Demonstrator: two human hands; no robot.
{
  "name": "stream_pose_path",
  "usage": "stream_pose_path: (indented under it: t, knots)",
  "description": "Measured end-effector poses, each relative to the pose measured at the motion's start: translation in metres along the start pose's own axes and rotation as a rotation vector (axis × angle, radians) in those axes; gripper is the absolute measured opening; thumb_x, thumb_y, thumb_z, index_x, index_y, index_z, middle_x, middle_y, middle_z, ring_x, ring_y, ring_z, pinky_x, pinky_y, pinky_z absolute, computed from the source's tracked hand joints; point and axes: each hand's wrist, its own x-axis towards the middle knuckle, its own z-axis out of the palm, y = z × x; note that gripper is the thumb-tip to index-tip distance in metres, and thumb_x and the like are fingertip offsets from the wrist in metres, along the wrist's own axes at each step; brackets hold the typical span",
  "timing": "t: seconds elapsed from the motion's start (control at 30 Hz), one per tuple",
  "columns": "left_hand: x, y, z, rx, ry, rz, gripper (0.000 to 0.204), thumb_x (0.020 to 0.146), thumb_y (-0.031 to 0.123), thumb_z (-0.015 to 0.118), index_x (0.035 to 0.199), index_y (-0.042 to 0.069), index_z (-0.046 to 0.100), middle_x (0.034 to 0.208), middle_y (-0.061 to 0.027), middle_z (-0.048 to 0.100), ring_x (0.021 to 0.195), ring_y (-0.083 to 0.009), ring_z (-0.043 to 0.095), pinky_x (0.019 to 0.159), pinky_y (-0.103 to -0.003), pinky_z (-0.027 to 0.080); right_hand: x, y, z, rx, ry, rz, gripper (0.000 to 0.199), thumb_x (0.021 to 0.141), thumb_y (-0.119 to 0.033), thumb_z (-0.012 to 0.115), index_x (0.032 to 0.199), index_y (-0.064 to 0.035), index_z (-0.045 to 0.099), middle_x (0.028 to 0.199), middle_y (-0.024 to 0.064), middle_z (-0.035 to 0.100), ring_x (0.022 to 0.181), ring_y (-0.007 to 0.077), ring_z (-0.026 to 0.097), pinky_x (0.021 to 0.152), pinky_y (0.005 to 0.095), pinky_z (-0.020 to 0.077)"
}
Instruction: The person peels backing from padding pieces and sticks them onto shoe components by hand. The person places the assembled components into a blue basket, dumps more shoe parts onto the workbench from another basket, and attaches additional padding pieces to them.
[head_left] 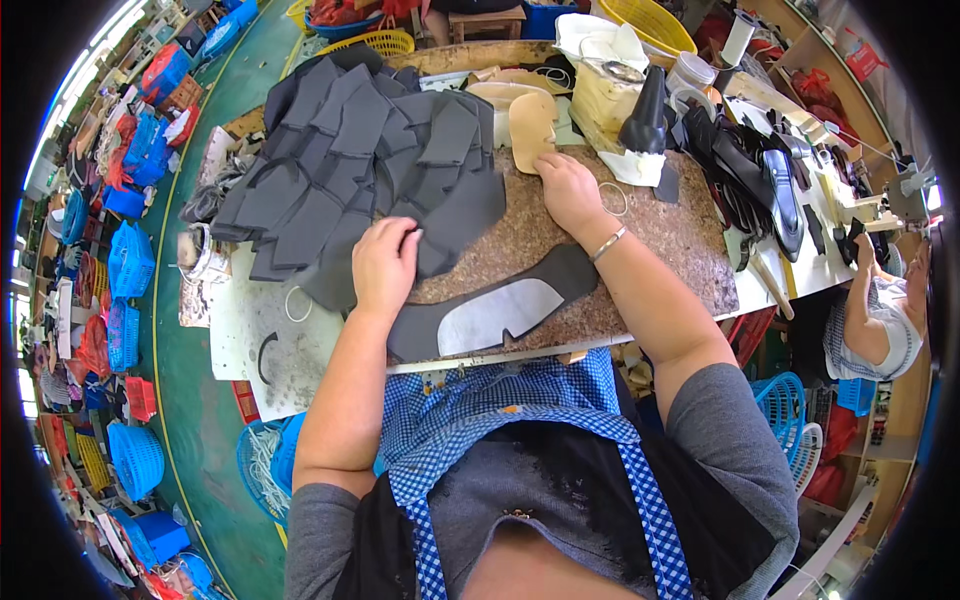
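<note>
My right hand (575, 195) has its fingertips closed at the lower end of a tan flat template (533, 135) with a notched side, over the mottled brown work board. My left hand (385, 265) is curled on a dark grey sheet piece (335, 275) at the near edge of a large spread-out heap of dark grey cut pieces (350, 130). Its fingers are bent, their tips partly hidden. Between my forearms, at the board's near edge, lies a curved dark grey piece (570, 270) with a pale grey notched piece (498, 315) on top.
A black cone (650, 110) stands at the board's back right, beside a yellowed block (605, 100). Black shoe parts (780, 195) are piled farther right. A co-worker's arm (860, 310) shows at the far right. Blue baskets (130, 260) line the green aisle on the left.
</note>
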Motion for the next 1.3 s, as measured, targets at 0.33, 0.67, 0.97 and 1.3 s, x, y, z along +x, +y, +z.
stream_pose_path:
  t: [0.33, 0.67, 0.97, 1.3]
  knots:
    - [-0.009, 0.015, -0.013, 0.011, -0.112, 0.008, 0.037, 0.070, 0.019, 0.079, 0.100, 0.007, 0.062, 0.088, -0.0085, 0.057, 0.083, -0.0300, 0.058, 0.073, -0.040, 0.046, 0.002, -0.002, -0.023, 0.073, -0.236, -0.028, 0.016, 0.076, -0.020, 0.068, 0.073, -0.0054, 0.063, 0.077, 0.0131, 0.064, 0.078, 0.0324, 0.064, 0.071, 0.0428, 0.0509]
    - [0.002, 0.129, -0.057, -0.224, -0.198, 0.208, 0.013, 0.082, 0.007, 0.065, 0.094, 0.004, 0.060, 0.090, -0.0123, 0.061, 0.080, -0.0322, 0.063, 0.068, -0.037, 0.052, -0.031, 0.028, -0.037, 0.586, -0.012, 0.484, 0.023, 0.080, -0.011, 0.067, 0.101, -0.0025, 0.066, 0.097, 0.0140, 0.067, 0.078, 0.0213, 0.064, 0.070, 0.0342, 0.0507]
    - [-0.016, 0.124, -0.013, -0.317, 0.137, 0.297, 0.028, 0.082, 0.004, 0.068, 0.106, 0.000, 0.054, 0.104, -0.0136, 0.061, 0.094, -0.0272, 0.060, 0.083, -0.035, 0.049, -0.018, -0.067, -0.156, 0.310, 0.461, 0.247, 0.013, 0.079, 0.000, 0.069, 0.092, -0.0015, 0.069, 0.085, 0.0089, 0.067, 0.072, 0.0140, 0.063, 0.063, 0.0252, 0.0502]
    - [-0.035, 0.142, -0.041, -0.935, 0.163, -0.121, 0.008, 0.094, 0.004, 0.058, 0.100, -0.002, 0.057, 0.086, -0.0071, 0.063, 0.074, -0.0106, 0.059, 0.067, -0.022, 0.047, -0.011, -0.155, -0.139, 0.757, 0.183, -0.067, 0.023, 0.071, 0.005, 0.070, 0.094, 0.0001, 0.069, 0.090, 0.0120, 0.067, 0.071, 0.0234, 0.064, 0.062, 0.0303, 0.0516]
